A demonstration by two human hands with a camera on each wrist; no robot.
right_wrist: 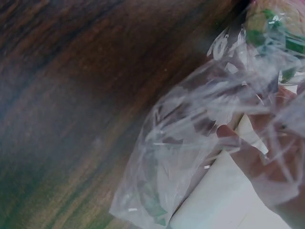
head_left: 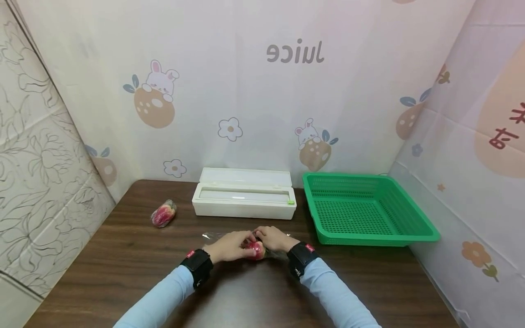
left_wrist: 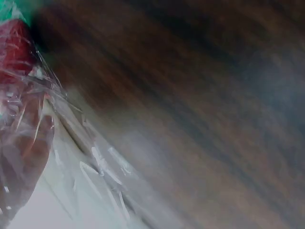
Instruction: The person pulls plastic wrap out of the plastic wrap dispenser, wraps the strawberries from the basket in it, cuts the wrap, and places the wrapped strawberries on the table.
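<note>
A red-and-yellow fruit (head_left: pixel 258 250) lies on the table between the two hands, with clear plastic film (right_wrist: pixel 167 129) around it. Fingers and thumb of the left hand (head_left: pixel 230 246) grip the fruit from its left side. From the right, the right hand (head_left: pixel 274 238) bends its fingers over the film at the fruit's far side and pinches it. The left wrist view shows the fruit's red end (left_wrist: pixel 16 50) under wrinkled film (left_wrist: pixel 102 167). In the right wrist view its pale end has green, leaf-like parts (right_wrist: pixel 257 36), and loose film spreads over the fingers.
Behind the hands stands a white film dispenser box (head_left: pixel 244 209) with its lid raised. A green plastic basket (head_left: pixel 369 239) is at the back right. Another film-wrapped red-and-yellow fruit (head_left: pixel 164 214) lies at the left on the brown wooden table (head_left: pixel 135 259). Printed curtains hang behind.
</note>
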